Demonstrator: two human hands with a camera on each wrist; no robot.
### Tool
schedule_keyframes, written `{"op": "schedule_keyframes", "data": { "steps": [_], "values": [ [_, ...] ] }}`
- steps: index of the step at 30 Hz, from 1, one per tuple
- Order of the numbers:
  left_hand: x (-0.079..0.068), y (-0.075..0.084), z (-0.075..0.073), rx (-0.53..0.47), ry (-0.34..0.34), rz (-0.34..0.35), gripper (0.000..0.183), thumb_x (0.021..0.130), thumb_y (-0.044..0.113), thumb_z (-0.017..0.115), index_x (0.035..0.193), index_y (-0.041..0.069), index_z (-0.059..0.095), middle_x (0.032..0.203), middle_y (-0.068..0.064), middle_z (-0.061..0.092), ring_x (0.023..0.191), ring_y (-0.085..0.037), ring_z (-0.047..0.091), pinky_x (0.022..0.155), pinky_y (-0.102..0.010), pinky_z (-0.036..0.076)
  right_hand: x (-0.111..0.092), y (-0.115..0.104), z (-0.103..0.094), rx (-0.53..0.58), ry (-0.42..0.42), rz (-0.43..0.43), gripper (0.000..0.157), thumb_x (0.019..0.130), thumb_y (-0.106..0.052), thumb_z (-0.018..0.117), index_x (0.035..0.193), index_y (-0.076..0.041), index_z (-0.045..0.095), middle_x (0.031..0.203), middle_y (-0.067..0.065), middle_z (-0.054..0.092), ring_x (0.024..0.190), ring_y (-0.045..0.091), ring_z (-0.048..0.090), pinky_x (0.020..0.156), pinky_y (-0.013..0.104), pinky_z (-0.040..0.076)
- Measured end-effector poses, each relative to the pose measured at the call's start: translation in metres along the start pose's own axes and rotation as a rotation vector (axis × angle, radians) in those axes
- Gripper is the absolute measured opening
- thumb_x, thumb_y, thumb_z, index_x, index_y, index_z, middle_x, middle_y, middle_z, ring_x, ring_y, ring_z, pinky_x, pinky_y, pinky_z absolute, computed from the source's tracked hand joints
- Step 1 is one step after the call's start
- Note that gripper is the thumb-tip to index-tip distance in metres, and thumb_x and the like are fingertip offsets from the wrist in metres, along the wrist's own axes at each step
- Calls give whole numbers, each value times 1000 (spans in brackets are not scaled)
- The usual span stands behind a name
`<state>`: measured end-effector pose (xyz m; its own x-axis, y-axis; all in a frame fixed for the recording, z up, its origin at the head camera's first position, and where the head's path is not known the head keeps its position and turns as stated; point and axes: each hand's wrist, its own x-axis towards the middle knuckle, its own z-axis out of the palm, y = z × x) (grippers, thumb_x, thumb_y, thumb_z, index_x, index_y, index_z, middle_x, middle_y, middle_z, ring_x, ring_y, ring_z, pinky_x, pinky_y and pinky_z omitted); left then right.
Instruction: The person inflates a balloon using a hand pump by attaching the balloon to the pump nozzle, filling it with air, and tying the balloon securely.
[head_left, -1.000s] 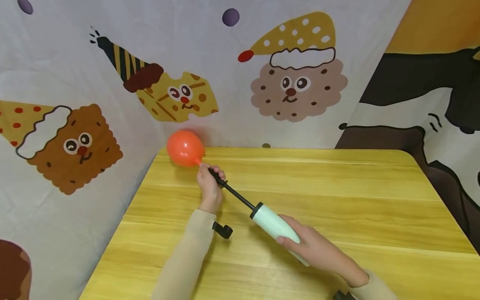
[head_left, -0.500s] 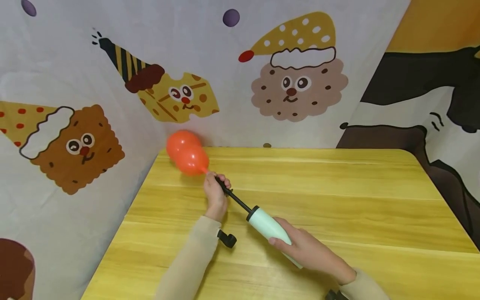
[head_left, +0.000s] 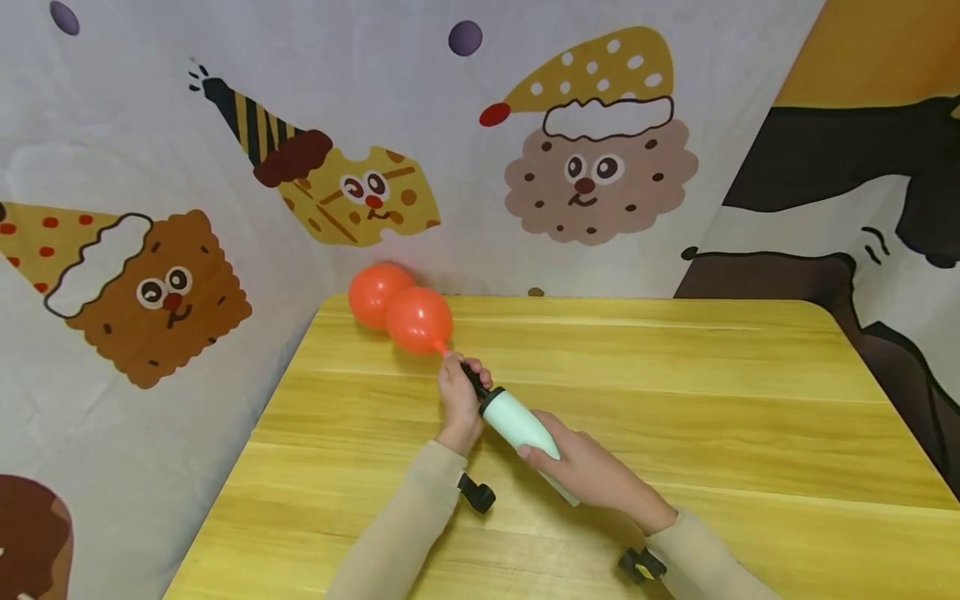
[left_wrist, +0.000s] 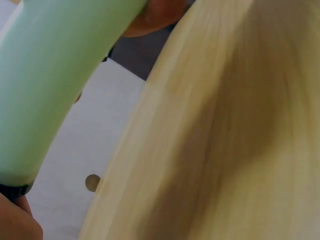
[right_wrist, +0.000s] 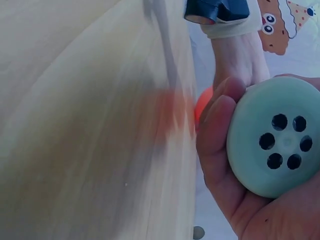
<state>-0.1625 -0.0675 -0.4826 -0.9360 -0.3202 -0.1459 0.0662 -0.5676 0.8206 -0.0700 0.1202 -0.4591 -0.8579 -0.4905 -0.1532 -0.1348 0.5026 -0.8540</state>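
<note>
A red balloon (head_left: 420,321) shows two round bulbs, one behind the other; whether they are one balloon or two touching, I cannot tell. Its neck runs to my left hand (head_left: 456,398), which grips the black nozzle end (head_left: 474,379) of a hand pump. My right hand (head_left: 592,467) is wrapped around the pump's mint-green barrel (head_left: 517,421), close to the left hand. Seen from the right wrist, the barrel's end cap (right_wrist: 287,142) has a ring of round holes. In the left wrist view the green barrel (left_wrist: 55,85) fills the upper left.
The yellow wood-grain table (head_left: 712,400) lies beneath both hands. A white cloth (head_left: 465,175) with cartoon prints hangs at the back and left. Black wrist cameras (head_left: 477,493) are strapped near both sleeves.
A second red bulb has appeared near the left hand. The right hand pushed the barrel up towards the left hand, so the black rod no longer shows. Left hand and balloon shifted right.
</note>
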Motion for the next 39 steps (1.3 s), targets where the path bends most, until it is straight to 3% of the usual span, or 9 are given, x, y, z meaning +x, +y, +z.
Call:
{"op": "schedule_keyframes", "data": {
  "steps": [7, 16, 23, 30, 39],
  "values": [
    [10, 12, -1, 2, -27, 57, 32, 115, 24, 28, 91, 12, 44, 68, 0, 54, 50, -11, 52, 49, -22, 46, -8, -4, -3, 15, 17, 7, 65, 106, -49, 55, 159, -16, 36, 97, 12, 67, 62, 22, 65, 46, 34, 53],
    [31, 41, -18, -52, 56, 112, 32, 114, 22, 30, 87, 12, 45, 65, 0, 54, 47, -11, 51, 45, -22, 46, -43, 3, -18, -63, -13, -28, 58, 106, -48, 56, 157, -23, 41, 114, 1, 65, 89, 14, 62, 72, 33, 53],
    [39, 52, -23, -119, 126, 130, 30, 114, 21, 32, 88, 13, 44, 64, 1, 52, 46, -10, 49, 44, -21, 43, -52, 5, -21, -90, -18, -52, 55, 107, -46, 55, 157, -27, 40, 113, -2, 65, 88, 13, 61, 72, 31, 51],
    [33, 41, -21, -80, 97, 90, 31, 114, 22, 29, 88, 13, 43, 65, 0, 53, 47, -11, 49, 45, -22, 43, -46, 7, -16, -89, -22, -46, 58, 107, -48, 54, 157, -24, 40, 117, -1, 65, 92, 14, 62, 74, 33, 52],
    [12, 18, -7, -25, 37, 34, 37, 116, 26, 28, 88, 10, 47, 67, 0, 53, 50, -11, 50, 47, -22, 44, -26, 2, -5, -46, 8, -7, 63, 106, -49, 55, 158, -17, 38, 108, 9, 67, 76, 14, 64, 58, 32, 55]
  ]
}}
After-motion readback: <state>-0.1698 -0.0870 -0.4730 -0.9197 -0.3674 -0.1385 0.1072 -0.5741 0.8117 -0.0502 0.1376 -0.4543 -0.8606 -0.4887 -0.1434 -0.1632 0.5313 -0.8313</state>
